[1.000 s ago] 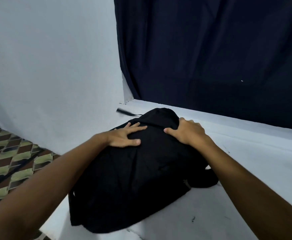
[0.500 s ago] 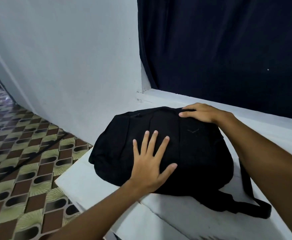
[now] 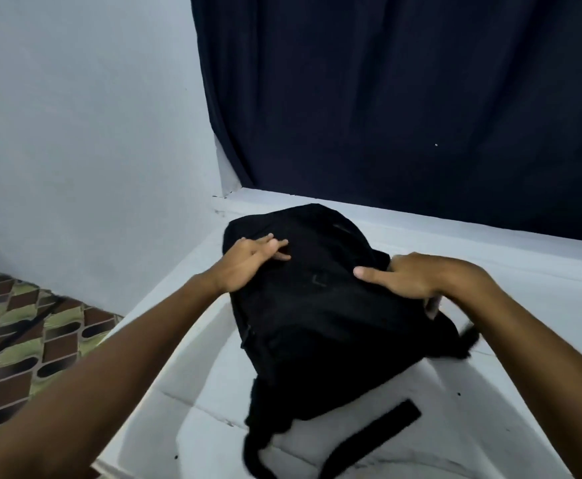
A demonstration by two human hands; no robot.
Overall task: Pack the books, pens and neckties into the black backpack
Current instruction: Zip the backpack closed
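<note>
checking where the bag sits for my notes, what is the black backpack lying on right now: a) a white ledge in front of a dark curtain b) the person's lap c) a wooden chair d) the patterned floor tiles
a: the backpack lies flat on the white ledge below the dark curtain, with the left hand and right hand resting on top of it.

Both bare forearms reach forward, converging toward twelve o'clock. The left hand (image 3: 248, 261) lies flat at eleven o'clock, fingers extended. The right hand (image 3: 417, 278), at one o'clock, extends its thumb leftward, fingers curling down.
</note>
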